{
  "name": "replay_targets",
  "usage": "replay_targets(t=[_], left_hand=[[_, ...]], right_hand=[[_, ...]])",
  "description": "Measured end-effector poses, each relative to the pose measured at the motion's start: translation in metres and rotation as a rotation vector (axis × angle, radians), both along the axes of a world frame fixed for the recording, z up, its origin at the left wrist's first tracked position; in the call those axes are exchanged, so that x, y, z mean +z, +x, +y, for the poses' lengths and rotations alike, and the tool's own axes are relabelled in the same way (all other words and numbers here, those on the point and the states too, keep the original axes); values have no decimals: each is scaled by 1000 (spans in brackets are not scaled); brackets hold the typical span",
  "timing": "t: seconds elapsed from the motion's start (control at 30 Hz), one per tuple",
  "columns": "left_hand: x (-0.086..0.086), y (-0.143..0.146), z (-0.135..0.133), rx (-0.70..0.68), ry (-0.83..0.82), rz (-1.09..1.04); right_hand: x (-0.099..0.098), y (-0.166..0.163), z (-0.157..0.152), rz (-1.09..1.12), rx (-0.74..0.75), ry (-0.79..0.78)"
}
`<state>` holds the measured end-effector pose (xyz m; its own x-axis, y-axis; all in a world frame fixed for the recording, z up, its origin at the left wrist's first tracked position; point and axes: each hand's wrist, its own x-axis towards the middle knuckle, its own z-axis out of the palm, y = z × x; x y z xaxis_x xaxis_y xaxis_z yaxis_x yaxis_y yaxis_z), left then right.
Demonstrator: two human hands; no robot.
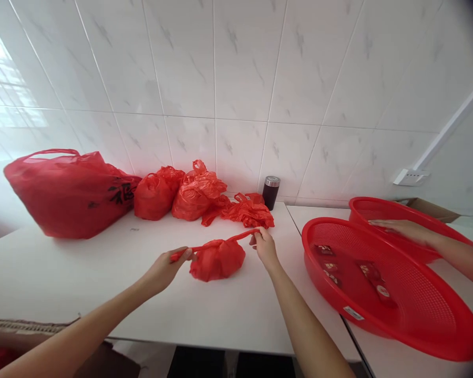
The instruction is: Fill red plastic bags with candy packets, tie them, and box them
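A small filled red plastic bag (217, 260) sits on the white table (102, 283) in front of me. My left hand (166, 269) pinches the bag's left handle, pulled out to the left. My right hand (265, 245) pinches the right handle, stretched up and to the right. Both handles are drawn taut, apart from each other above the bag.
A large red bag (69, 191) and several small tied red bags (173, 194) line the tiled wall, beside a dark cup (270, 191). Right of me lie a big red basket (394, 289) holding small packets and a second basket (382, 212), with another person's hand (404, 229) on them.
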<state>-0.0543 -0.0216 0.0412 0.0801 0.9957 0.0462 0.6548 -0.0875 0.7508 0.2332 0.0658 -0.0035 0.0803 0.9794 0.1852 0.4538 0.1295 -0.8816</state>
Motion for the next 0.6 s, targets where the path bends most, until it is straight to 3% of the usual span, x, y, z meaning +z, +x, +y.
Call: replay_targets(t=[0.13,0.23,0.4,0.6], left_hand=[[-22,37,24,247,156,33],[-42,64,48,333,153,83],[-67,71,69,340,149,209],[-75,58,81,262,144,307]], right_hand=[[-3,-42,-1,-152,-64,5],[-9,-71,-6,-297,-50,-12],[-21,-72,-2,-465,-63,-58],[-26,-50,21,-548,-101,-109]])
